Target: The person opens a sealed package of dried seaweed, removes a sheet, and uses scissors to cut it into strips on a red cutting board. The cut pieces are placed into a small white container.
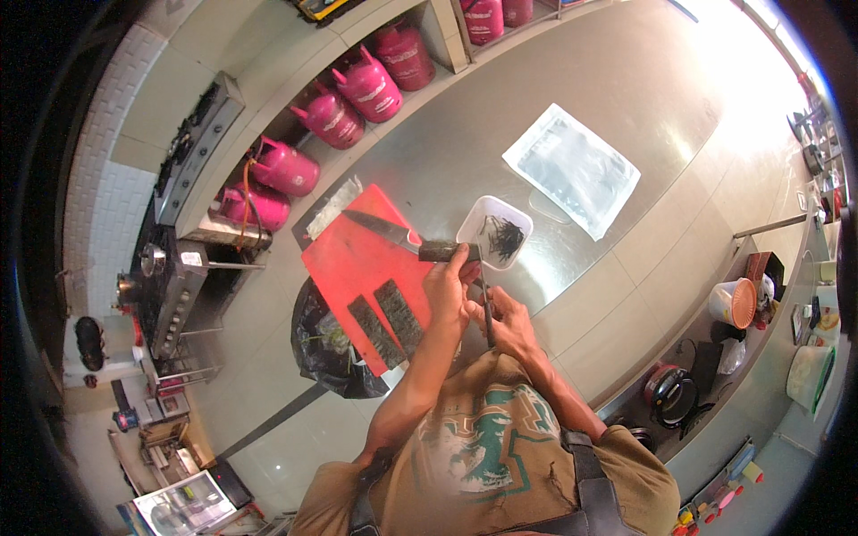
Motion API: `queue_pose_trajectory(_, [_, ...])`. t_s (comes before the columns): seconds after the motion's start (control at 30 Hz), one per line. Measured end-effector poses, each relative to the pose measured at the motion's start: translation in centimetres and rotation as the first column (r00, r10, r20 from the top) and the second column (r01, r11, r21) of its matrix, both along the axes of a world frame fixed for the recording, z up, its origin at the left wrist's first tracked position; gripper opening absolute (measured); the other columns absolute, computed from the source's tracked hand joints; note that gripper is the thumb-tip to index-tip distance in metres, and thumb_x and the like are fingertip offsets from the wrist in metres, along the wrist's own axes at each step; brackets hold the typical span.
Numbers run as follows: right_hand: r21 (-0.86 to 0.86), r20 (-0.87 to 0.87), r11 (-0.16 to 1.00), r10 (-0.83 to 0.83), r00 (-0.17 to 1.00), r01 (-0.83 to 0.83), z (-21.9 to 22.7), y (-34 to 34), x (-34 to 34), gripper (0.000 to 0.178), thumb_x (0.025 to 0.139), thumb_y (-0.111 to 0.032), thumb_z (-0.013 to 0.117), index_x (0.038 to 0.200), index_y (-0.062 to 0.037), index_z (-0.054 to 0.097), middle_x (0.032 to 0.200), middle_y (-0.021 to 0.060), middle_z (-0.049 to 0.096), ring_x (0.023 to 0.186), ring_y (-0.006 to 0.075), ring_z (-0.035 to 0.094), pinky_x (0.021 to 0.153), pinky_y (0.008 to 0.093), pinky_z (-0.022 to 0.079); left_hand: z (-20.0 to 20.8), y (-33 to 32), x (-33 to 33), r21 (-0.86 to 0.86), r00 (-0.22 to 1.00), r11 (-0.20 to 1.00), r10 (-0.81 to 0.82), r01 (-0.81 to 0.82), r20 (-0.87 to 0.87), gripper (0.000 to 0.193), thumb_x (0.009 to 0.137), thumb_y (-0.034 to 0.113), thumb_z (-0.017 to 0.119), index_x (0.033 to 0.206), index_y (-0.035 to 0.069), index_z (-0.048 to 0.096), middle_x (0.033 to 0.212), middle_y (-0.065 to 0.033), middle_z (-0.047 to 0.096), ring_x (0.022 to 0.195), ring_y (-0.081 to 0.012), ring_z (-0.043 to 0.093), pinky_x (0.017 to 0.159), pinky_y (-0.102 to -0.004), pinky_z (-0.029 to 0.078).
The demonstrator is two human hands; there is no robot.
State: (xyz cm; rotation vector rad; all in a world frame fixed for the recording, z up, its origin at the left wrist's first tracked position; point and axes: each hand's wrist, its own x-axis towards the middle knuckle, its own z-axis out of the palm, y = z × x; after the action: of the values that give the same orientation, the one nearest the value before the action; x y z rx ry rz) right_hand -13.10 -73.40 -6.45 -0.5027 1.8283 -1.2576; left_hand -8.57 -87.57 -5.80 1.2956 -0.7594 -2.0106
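From here, the left hand (447,284) pinches a dark strip (435,251); the right hand (508,325) grips scissors (488,314). Shreds (503,238) already lie in the tub (471,225) just beyond the hands; 2 more strips (399,309), left of the left hand, look unshredded.

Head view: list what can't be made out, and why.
All in the head view:
Scissors: handles mostly covered by the right hand.
Held dark sheet: partly covered by the left hand.
Pink cylinders at the top: cut off by the upper edge.
Area past the metal counter: washed out by glare.
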Motion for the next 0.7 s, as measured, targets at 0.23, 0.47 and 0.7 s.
queue_pose_trajectory(0.23, [0.01,-0.115,1.0,-0.012,0.993,0.013,0.0,0.3,-0.3,0.067,0.09,-0.061,0.083,0.102,0.003,0.071,0.071,0.0105,0.06,0.069,0.0172,0.054,0.063,0.0388,0.046,0.2,0.2,0.1,-0.003,0.999,1.0,-0.026,0.026,0.043,0.022,0.099,0.013,0.081,0.11,-0.004,0.073,0.102,-0.0097,0.073,0.084,-0.0194,0.071,0.081,-0.0336,0.063])
queue_pose_trajectory(0.47, [-0.039,0.116,0.993,-0.103,0.988,0.108,-2.0,0.3,0.7,0.065,0.091,-0.062,0.082,0.1,0.0015,0.07,0.072,0.0063,0.061,0.069,0.0153,0.051,0.062,0.038,0.044,0.7,0.1,-0.3,0.056,0.998,0.998,-0.013,0.01,0.058,0.023,0.098,0.012,0.082,0.111,-0.003,0.071,0.105,-0.0098,0.072,0.087,-0.0207,0.072,0.081,-0.034,0.063])
queue_pose_trajectory(0.7, [-0.042,0.038,0.999,0.028,0.999,-0.027,-1.6,0.5,0.1,0.064,0.093,-0.063,0.081,0.101,-0.0018,0.066,0.073,0.0044,0.061,0.068,0.0141,0.058,0.06,0.0348,0.046,0.6,-0.3,-0.2,0.073,1.0,0.997,0.007,-0.009,0.024,0.021,0.097,0.012,0.083,0.108,-0.002,0.071,0.102,-0.0088,0.071,0.086,-0.0205,0.071,0.081,-0.0335,0.063])
